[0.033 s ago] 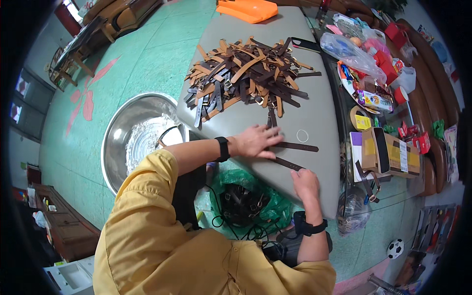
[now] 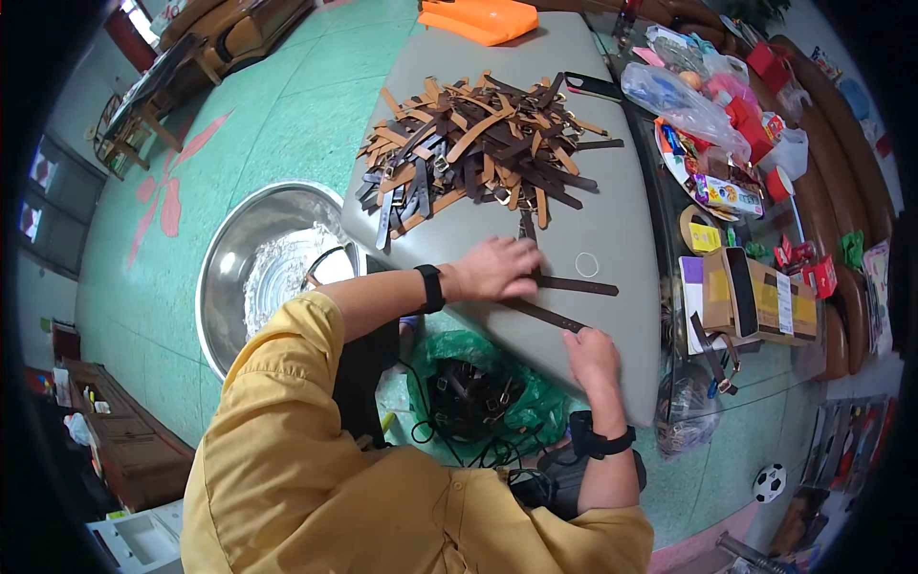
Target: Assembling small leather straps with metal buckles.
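Note:
My left hand (image 2: pixel 492 270) lies palm down over dark brown buckle straps on the grey bench, its fingers stretched out and slightly apart. One strap (image 2: pixel 579 285) sticks out to the right from beneath it. Nearer me, a second dark strap (image 2: pixel 545 314) slants from under the left hand to my right hand (image 2: pixel 595 359), whose thumb and fingers pinch its end. Beyond the left hand another strap stands out toward a big pile of brown and tan straps (image 2: pixel 478 139) with metal buckles. What the left palm covers is hidden.
A white ring (image 2: pixel 586 265) lies on the grey bench (image 2: pixel 622 344). A steel basin (image 2: pixel 218 258) stands to the left, and a green bag (image 2: pixel 540 407) with dark straps sits below. On the right, a glass table carries a cardboard box (image 2: pixel 776 306) and plastic bags (image 2: pixel 684 105).
My left hand has slid slightly left and lifted a little, its fingers closer together, baring more of the near strap. My right hand stays at that strap's end.

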